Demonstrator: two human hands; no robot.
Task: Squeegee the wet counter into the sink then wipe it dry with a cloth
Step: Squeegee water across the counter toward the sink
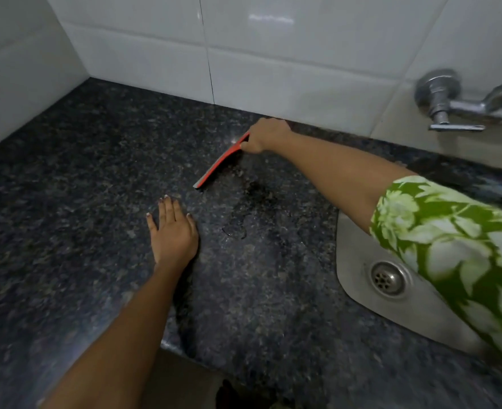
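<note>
Now the right hand [266,134] grips the squeegee [218,163] at 12 o'clock on the desk [67,202]; the left hand [173,228] lies open and flat, holding nothing.

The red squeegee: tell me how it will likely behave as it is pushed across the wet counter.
The red squeegee looks thin and slim, so probably light and easy to steer one-handed, as the right hand grips it. Its dark lower edge meets the counter along its length, suggesting a flexible blade on a stiffer back. On the wet patch it should glide rather than drag.
</note>
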